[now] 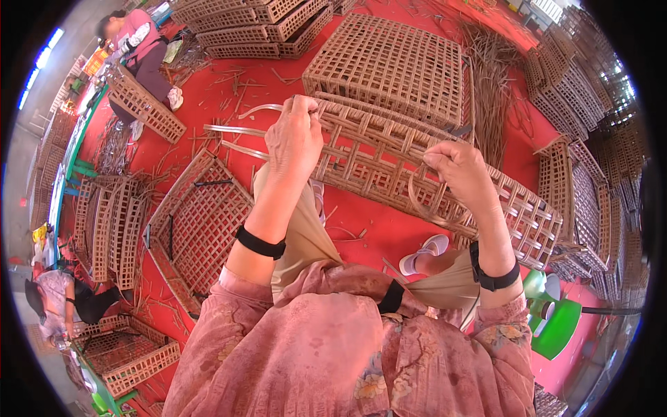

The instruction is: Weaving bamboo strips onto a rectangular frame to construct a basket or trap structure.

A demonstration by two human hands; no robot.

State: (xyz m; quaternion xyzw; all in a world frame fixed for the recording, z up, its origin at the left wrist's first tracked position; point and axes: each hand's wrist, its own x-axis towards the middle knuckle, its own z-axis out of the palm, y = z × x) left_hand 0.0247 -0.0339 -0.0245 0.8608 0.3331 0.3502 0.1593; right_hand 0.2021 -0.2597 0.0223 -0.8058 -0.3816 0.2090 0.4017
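Note:
A woven wicker basket (365, 156) lies tilted across my legs, its open-lattice side facing up. My left hand (295, 139) is closed at the basket's left end, thumb and fingers pressed together; what they pinch is hidden. Pale loose strips (240, 130) stick out to the left beside that hand. Over the middle of the basket, my right hand (462, 177) pinches a thin wicker strip near the upper edge. Below its fingertips the strip hangs in a curved loop (415, 198) against the lattice.
Beyond stands another wicker basket (389, 66), bottom up. An open basket (201, 222) lies left on the red floor (354, 215). Basket stacks (264, 31) rise behind and at right. A green stool-like object (559, 326) is at right. Two people (142, 59) work at left.

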